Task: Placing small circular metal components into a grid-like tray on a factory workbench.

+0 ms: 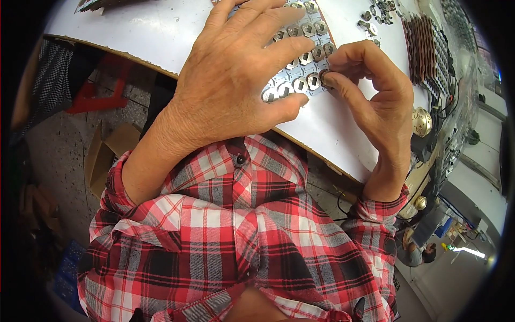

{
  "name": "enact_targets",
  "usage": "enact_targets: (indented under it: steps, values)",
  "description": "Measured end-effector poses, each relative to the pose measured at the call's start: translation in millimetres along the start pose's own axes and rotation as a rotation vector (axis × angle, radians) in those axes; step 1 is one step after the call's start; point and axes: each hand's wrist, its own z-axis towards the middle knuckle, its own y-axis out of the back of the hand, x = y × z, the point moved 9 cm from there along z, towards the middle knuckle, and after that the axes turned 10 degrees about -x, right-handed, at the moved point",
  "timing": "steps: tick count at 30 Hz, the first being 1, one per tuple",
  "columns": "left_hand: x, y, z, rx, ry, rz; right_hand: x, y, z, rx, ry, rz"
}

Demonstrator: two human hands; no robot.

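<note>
Head view, looking down past a red plaid shirt (236, 236) to a white board (155, 32) that serves as the work surface. Left hand (236, 80) lies flat, palm down and fingers spread, on a pale tray (300, 72) holding rows of small metal caps (314, 80); it presses the tray rather than gripping anything. Right hand (370, 91) is closed in a pinch, thumb and forefinger holding one small metal piece (325, 78) at the tray's right edge, touching or just above the near row; which of the two cannot be told. Loose metal pieces (375, 16) lie further back on the board, with stacked brown trays (426, 48) beside them. To seat the pinched piece well, it seems best to keep the left palm steady so the tray does not slide, bring the piece down square over its pocket, and release only once it sits level with its neighbours. A tilted piece would likely jam or disturb the adjoining caps.
</note>
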Motion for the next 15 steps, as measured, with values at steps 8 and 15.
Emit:
enact_targets:
  steps: [8, 15]
  values:
    - [-1, 1, 2, -0.015, 0.011, 0.006, -10, 1, 3, -0.019, -0.008, 0.097]
    - [1, 5, 4, -0.047, 0.016, 0.031, 1, -9, 1, 0.091, -0.052, 0.07]
